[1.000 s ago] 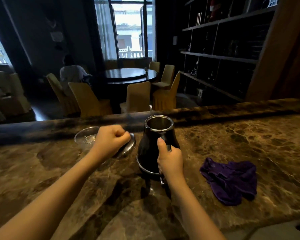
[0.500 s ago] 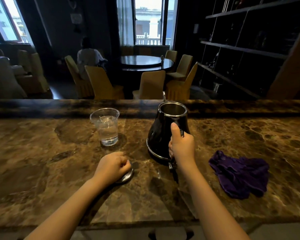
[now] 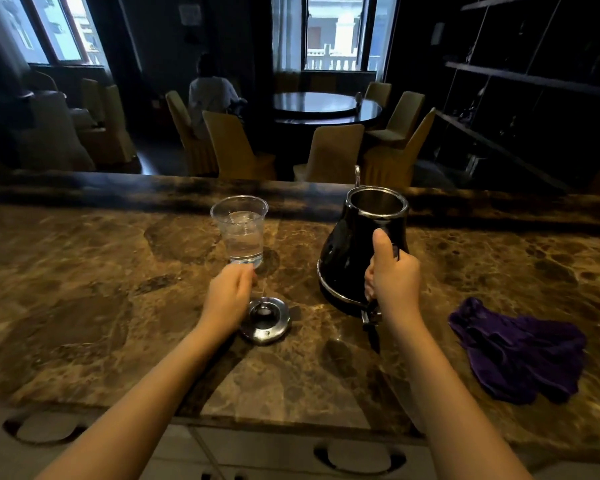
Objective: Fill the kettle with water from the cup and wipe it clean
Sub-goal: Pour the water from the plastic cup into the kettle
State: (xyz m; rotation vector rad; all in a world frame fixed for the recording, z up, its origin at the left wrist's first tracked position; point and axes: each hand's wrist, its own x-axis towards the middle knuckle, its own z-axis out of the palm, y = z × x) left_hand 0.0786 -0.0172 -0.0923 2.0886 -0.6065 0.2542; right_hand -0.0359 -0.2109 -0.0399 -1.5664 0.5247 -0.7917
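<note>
Cup (image 3: 240, 232): clear plastic, upright on the table (image 3: 84, 271), part-filled with water; stands left of the kettle, apart from it.

Left hand (image 3: 227, 299): just below the cup's base, fingers (image 3: 245, 271) loosely curled and apart, holding nothing; the fingertips reach the cup's foot, but contact cannot be told. The cup lies straight ahead of these fingers, its long axis vertical. This is the nearer hand for the lift.

Lid (image 3: 264, 318): metal, flat on the table beside the left wrist.

Kettle (image 3: 354, 251): black, upright, mouth open.

Right hand (image 3: 394, 278): closed round the kettle's handle, thumb up.

Cloth (image 3: 520, 355): purple, crumpled, far right, untouched.
</note>
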